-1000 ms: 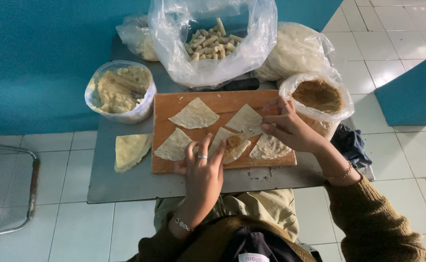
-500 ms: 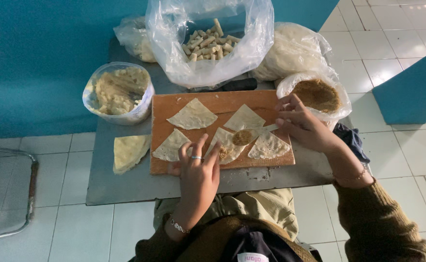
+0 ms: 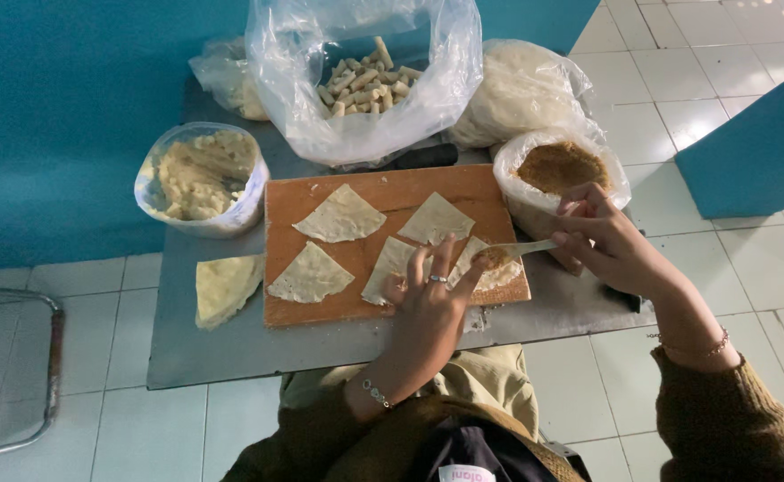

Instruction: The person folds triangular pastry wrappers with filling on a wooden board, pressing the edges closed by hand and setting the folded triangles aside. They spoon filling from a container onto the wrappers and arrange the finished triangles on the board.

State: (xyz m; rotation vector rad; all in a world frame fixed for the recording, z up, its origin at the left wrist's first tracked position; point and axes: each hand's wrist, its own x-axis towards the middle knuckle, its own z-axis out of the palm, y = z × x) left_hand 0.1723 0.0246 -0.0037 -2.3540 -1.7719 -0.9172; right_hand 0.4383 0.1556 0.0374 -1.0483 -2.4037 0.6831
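Since half a second ago the right hand (image 3: 620, 245) has come back from the bowl of brown filling (image 3: 560, 168) and now carries a loaded spoon (image 3: 515, 253) over the board, while the left hand (image 3: 428, 303) has stayed where it was. The right hand's fingers are closed around the pale spoon handle, with its heaped tip lying just above the wrapper (image 3: 481, 268) nearest that hand. The left hand rests flat and open on the wooden board (image 3: 383, 192), fingertips spread across the near wrappers, pinning their edges; it grips nothing. The step in hand looks like portioning filling onto that wrapper, and the next move would call for tipping or scraping the spoon clean onto its middle while the left fingers keep the thin sheet from sliding. Beyond the left hand, three more triangular wrappers (image 3: 343, 216) lie bare on the board, apart from one another. Farther to the left, off the board, a folded stack of wrappers (image 3: 224, 287) sits on the grey table (image 3: 231, 353), and beyond it stands a tub of pale mash (image 3: 200, 174). Past the board's far edge sit a clear bag of rolled pieces (image 3: 365, 80) and a bagged white mound (image 3: 517, 89).
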